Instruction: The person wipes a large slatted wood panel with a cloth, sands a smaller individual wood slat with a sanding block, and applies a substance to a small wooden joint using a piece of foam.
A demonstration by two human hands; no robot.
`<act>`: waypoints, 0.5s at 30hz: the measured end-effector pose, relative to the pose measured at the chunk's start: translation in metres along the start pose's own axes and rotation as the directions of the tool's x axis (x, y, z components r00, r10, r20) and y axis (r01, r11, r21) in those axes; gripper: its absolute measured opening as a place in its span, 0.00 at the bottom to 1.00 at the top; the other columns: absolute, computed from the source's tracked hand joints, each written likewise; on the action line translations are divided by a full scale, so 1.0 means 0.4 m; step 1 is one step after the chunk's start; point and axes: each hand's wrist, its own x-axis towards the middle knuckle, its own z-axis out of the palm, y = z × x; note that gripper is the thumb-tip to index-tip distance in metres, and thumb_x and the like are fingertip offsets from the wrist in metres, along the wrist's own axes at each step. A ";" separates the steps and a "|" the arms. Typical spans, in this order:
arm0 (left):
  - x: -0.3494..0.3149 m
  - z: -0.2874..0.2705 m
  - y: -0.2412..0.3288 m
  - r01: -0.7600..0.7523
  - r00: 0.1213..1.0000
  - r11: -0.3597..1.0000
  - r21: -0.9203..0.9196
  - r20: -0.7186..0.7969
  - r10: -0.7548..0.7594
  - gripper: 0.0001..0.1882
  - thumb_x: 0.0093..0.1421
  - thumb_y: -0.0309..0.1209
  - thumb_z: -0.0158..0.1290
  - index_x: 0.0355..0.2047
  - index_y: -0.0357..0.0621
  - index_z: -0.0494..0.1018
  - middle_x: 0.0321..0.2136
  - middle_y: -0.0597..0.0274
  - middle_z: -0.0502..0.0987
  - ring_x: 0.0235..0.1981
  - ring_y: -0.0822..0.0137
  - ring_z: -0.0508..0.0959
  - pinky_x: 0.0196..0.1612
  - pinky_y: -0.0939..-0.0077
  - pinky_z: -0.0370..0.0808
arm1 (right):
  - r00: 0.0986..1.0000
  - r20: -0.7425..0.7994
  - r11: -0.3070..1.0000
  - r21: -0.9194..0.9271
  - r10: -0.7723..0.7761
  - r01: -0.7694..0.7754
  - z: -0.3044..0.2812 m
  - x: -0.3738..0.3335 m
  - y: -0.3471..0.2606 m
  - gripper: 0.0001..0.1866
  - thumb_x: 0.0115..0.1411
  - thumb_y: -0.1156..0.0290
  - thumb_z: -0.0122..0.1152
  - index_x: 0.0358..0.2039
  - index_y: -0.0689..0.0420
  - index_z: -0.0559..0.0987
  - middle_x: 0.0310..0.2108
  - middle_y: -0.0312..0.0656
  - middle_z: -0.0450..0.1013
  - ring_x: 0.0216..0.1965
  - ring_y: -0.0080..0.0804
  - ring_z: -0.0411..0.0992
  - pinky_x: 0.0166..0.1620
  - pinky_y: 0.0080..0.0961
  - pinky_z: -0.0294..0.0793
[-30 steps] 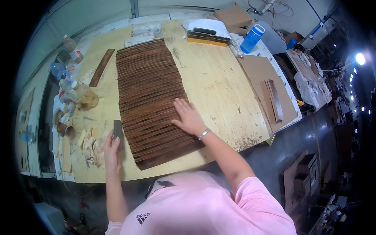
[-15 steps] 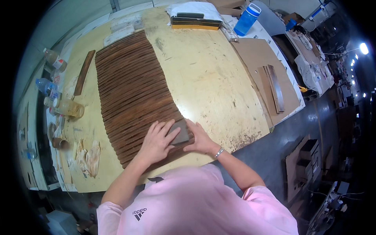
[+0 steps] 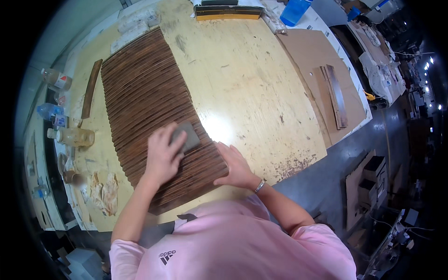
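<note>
A row of dark brown wooden slats (image 3: 144, 88), laid side by side, runs from near my body toward the far left of the table. My left hand (image 3: 163, 156) is closed on a grey sanding block (image 3: 190, 138), which rests on the slats around their near half. At the right edge of the slats, close to the near end, lies my right hand (image 3: 236, 168); its fingers are stretched out, thumb apart, against the wood.
One loose slat (image 3: 92, 88) lies left of the row. Bottles and a jar (image 3: 77, 136) line the left edge, with a crumpled cloth (image 3: 110, 195) nearer me. On the right, cardboard (image 3: 322, 60) carries short wood strips (image 3: 334, 98). A blue bottle (image 3: 295, 11) stands at the back.
My left hand has moved the sanding block away from the near right corner, up and leftward along the slats. My right hand stays by the right edge. The whole view has shifted slightly.
</note>
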 end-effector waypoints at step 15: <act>0.002 0.071 0.082 0.023 0.997 0.999 -0.030 -0.074 -0.025 0.36 0.40 0.18 0.64 0.55 0.49 0.75 0.63 0.52 0.66 0.60 0.45 0.66 0.62 0.53 0.63 | 0.999 -0.034 1.000 0.001 -0.024 0.024 0.022 0.002 0.004 0.65 0.38 0.54 0.80 0.72 0.57 0.52 0.69 0.55 0.57 0.71 0.47 0.53 0.73 0.45 0.44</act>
